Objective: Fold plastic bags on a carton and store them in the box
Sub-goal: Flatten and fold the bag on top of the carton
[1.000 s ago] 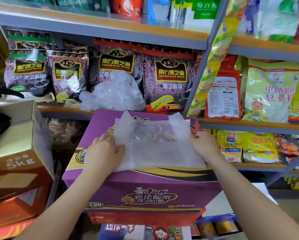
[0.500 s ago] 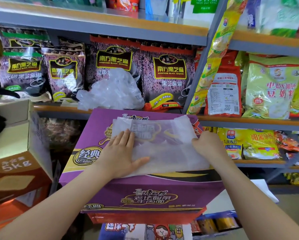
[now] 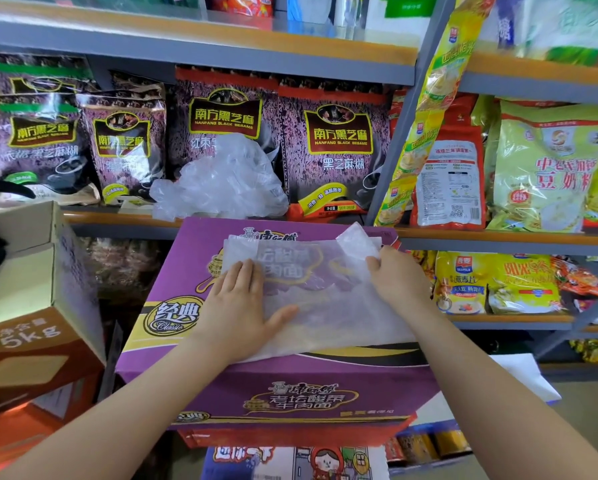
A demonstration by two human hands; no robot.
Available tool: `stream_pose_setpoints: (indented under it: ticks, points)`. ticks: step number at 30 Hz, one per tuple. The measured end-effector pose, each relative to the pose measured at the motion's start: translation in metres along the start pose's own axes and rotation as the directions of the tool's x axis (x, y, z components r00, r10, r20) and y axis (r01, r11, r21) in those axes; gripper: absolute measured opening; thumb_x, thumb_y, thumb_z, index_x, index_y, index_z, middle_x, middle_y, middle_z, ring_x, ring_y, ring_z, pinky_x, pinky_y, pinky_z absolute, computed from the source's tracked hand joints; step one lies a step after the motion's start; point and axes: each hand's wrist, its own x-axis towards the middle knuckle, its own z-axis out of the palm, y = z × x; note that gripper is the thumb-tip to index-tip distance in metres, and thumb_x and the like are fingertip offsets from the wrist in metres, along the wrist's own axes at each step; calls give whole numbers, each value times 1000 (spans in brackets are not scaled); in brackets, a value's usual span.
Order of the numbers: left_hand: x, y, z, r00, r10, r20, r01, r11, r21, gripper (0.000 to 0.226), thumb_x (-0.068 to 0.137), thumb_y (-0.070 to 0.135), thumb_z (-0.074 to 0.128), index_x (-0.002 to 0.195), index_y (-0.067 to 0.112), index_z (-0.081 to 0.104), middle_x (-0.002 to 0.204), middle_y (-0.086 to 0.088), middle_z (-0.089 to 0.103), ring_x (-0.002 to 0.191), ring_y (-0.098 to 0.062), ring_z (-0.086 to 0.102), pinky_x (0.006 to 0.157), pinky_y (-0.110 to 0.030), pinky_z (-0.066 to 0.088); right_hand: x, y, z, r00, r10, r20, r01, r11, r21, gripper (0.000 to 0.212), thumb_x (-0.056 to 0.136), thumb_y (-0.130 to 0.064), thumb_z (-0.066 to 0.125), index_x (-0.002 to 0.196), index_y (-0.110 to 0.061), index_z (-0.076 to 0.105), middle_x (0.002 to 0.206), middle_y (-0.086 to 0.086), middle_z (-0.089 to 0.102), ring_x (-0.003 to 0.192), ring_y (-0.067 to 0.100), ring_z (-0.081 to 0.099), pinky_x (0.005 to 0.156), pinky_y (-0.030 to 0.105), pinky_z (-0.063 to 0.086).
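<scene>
Since a second ago the left hand (image 3: pixel 242 306) has slid from the bag's left edge onto the bag itself and flattened out, and the right hand (image 3: pixel 396 277) has shifted up toward the bag's far right corner.

Nearest the camera, a carton with a cartoon child printed on it (image 3: pixel 290 462) shows under the purple carton (image 3: pixel 172 299). The purple carton's front face carries gold Chinese lettering, and its top has an oval badge reading "Classic". On that top lies the translucent plastic bag (image 3: pixel 332 306), spread flat, its near edge reaching the carton's front edge, the printing showing through it. The left hand presses on the bag's left part with straight fingers and the thumb spread out. The right hand pinches the bag's right edge near the far corner, fingers curled on the film.

To the left, beside the purple carton, stands an open brown cardboard box (image 3: pixel 30 306) marked "5kg".

Beyond the carton, on the shelf (image 3: pixel 117 220), sits a crumpled heap of clear plastic bags (image 3: pixel 221 181). Behind the heap stand purple packets (image 3: pixel 339 140) labelled "NANFANG BLACK SESAME". Right of the grey upright are an orange-red packet with a QR code (image 3: pixel 450 174) and a pale green packet with red Chinese characters (image 3: pixel 547 168); yellow sachets (image 3: pixel 425 119) hang in a strip along the upright.
</scene>
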Motion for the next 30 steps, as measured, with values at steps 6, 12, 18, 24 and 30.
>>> stream_pose_setpoints:
  ticks: [6,12,18,24,30]
  points:
    - [-10,-2,-1,997,-10,77,9,1000,13,137,38,84,-34,147,8,2,157,-10,3,144,-22,3,115,-32,0,-3,-1,1,995,99,-15,-100,989,-111,35,97,-29,35,110,-6,58,109,14,62,101,35,60,73,36,43]
    - [-9,-3,1,996,19,91,-22,999,27,139,36,86,-32,147,8,0,157,-11,1,144,-23,0,116,-33,-1,-6,-2,-8,989,139,43,-133,984,-123,32,91,-27,45,113,-5,54,106,13,62,99,35,60,74,37,47]
    - [-2,0,-5,984,108,142,-112,994,16,114,52,85,-3,148,23,-2,157,-9,-4,144,-23,-7,115,-35,-5,10,-2,-16,991,123,53,-130,980,154,52,83,-16,56,129,-2,39,128,19,46,118,40,46,91,43,44]
    - [3,1,-2,976,129,178,-133,991,15,122,37,90,-24,145,40,-1,157,-9,-6,144,-25,-5,115,-38,-2,36,-10,-7,991,126,49,-136,918,372,30,90,-33,51,97,-4,52,89,9,50,87,24,48,71,31,37]
    - [7,9,-21,980,164,109,-158,986,-59,120,47,93,-14,139,33,33,149,-6,29,139,-25,20,113,-36,14,35,-7,-3,997,74,37,-82,939,335,40,88,-29,53,54,-11,42,51,6,36,60,26,36,50,33,27]
